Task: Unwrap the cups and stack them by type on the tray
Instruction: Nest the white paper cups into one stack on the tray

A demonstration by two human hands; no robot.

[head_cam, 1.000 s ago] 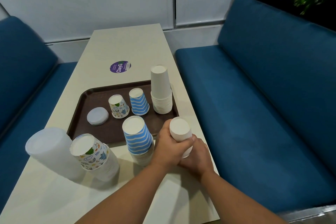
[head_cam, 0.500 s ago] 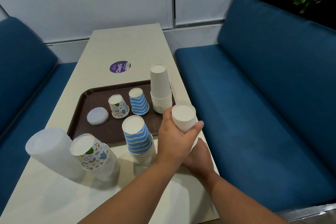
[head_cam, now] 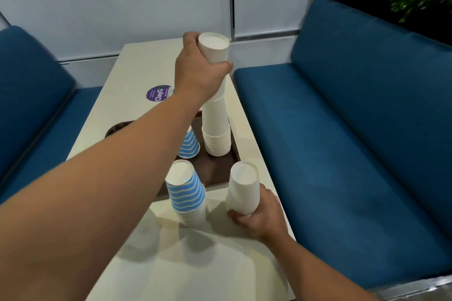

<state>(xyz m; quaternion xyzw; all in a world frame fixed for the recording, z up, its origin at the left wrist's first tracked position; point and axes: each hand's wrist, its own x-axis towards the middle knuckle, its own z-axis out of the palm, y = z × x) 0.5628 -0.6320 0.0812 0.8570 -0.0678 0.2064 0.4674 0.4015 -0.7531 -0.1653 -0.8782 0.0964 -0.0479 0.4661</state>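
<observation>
While raised over the white stack [head_cam: 216, 139] on the brown tray [head_cam: 215, 170], held plain white cups [head_cam: 213, 52], wrapped by left hand [head_cam: 198, 73]. Nearer, on table [head_cam: 137, 66], right hand [head_cam: 259, 219] gripping wrapped white cups [head_cam: 243, 188]; alongside, striped stack [head_cam: 187, 193].

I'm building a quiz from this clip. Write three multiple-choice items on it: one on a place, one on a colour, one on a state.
1. Where does the tall white cup stack stand?
A. on the brown tray
B. on the bench
C. on the floor

2. What colour are the stripes on the near striped cups?
A. red
B. blue
C. green

3. What is the right hand doing?
A. lying flat on the table
B. pointing at the plant
C. holding a white cup bundle

Answers:
1 A, its base sits in the tray's far right corner.
2 B, blue and white bands show.
3 C, the fingers curl round its lower end, while the left hand grips the top cups.
</observation>
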